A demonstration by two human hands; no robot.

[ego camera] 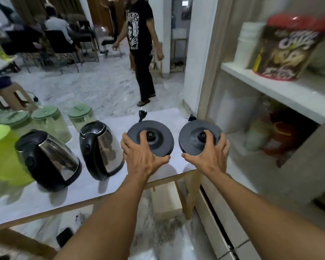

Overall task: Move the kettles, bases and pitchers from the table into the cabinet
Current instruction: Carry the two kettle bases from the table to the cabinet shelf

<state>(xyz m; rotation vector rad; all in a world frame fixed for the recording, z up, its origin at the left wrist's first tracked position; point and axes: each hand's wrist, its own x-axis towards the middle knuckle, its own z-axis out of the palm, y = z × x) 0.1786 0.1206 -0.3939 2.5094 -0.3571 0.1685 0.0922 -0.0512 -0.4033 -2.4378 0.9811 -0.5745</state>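
Two flat round dark-grey plastic kettle bases sit side by side at the right end of the white table, close to its near edge, each with a short black cord and plug pointing toward the far edge; the left hand is closed over the left base, thumb hooked under the near rim and fingers spread across the top, while the right hand grasps the right base in the same way; whether either disc has left the tabletop I cannot tell; the open beige cabinet stands just beyond the table's right edge, so the right base lies nearer it and the carry is a sideways swing to the right; the white shelf above already holds a cereal bag and a white jar; two steel-and-black kettles and green-lidded clear pitchers wait further left on the table.
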